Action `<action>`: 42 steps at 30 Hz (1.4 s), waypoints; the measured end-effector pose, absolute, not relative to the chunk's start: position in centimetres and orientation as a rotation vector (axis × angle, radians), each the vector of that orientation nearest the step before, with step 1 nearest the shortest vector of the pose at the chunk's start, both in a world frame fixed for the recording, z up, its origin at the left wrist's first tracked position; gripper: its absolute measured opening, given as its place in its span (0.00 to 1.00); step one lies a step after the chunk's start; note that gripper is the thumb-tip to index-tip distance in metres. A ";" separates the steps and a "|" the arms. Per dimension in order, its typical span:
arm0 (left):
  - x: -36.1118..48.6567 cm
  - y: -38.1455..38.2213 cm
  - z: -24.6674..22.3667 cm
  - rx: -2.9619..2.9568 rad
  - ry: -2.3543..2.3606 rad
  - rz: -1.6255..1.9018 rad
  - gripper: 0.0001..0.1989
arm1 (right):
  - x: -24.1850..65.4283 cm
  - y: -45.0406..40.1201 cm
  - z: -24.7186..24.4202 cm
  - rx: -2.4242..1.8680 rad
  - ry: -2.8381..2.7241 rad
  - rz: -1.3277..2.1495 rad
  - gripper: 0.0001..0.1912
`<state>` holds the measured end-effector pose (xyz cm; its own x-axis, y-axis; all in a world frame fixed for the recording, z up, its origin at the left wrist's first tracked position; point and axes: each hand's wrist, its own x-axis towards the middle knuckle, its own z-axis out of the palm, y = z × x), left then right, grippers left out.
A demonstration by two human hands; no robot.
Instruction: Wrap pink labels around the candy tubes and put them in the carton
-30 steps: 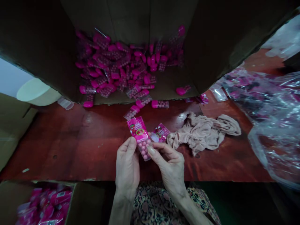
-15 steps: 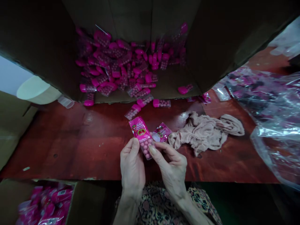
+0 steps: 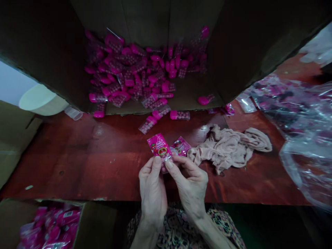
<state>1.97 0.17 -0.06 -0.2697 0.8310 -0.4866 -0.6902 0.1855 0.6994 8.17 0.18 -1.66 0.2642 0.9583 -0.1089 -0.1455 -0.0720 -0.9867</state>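
We pinch the pink sweet packet [image 3: 158,147] from both sides: the left hand [image 3: 153,197] and right hand [image 3: 190,186] are both closed on it, thumbs at its lower end. A light, even pinch suits slippery film like this. The packet sits just beyond the hands, over the middle of the table [image 3: 77,155], with a second packet [image 3: 181,146] just to its right, nearly touching.

Nothing legible. Pink candy packet [image 3: 158,146]: white lettering in an oval at top, too small to read. Second packet [image 3: 181,146], just beside it: same, unreadable. Packets in the cardboard box [image 3: 95,221] at lower left: small pale label patch, blurred, nothing readable.
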 end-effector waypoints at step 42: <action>-0.5 0.0 0.2 0.215 1.038 1.415 0.04 | 9.9 0.3 -1.8 -1.088 -1.347 0.746 0.10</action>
<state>-0.50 -0.02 0.18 -0.1780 0.8703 -0.4592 -0.6993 0.2165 0.6813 9.87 0.27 -1.81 0.1268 0.9161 0.3803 0.1631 0.3589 -0.9190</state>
